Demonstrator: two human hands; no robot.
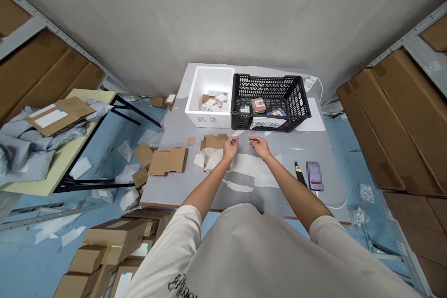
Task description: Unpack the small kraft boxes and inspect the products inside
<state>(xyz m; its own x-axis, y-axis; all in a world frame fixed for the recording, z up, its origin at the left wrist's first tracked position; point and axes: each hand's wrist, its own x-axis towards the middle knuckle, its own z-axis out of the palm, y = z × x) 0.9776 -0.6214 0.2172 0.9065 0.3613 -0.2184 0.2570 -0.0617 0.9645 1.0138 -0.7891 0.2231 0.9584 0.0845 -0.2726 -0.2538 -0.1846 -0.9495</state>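
My left hand (230, 147) is closed in a pinch over the table, just right of an opened small cardboard box (213, 141) with crumpled white paper (211, 159) in front of it. A short gap away, my right hand (260, 146) is also closed in a pinch. Thin pale slivers seem to show at both fingertips, too small to name. Before the hands stand a white foam box (208, 121) with small wrapped packets (218, 101) inside, and a black plastic crate (271, 82) holding a red packet (258, 105) and other small packs.
An opened flat cardboard box (167, 161) and a small brown square (191, 141) lie on the left of the table (195, 191). At right are a utility knife (300, 174) and a phone (314, 176). Stacked cartons (115, 237) stand near the front left; a power strip (310, 84) sits behind.
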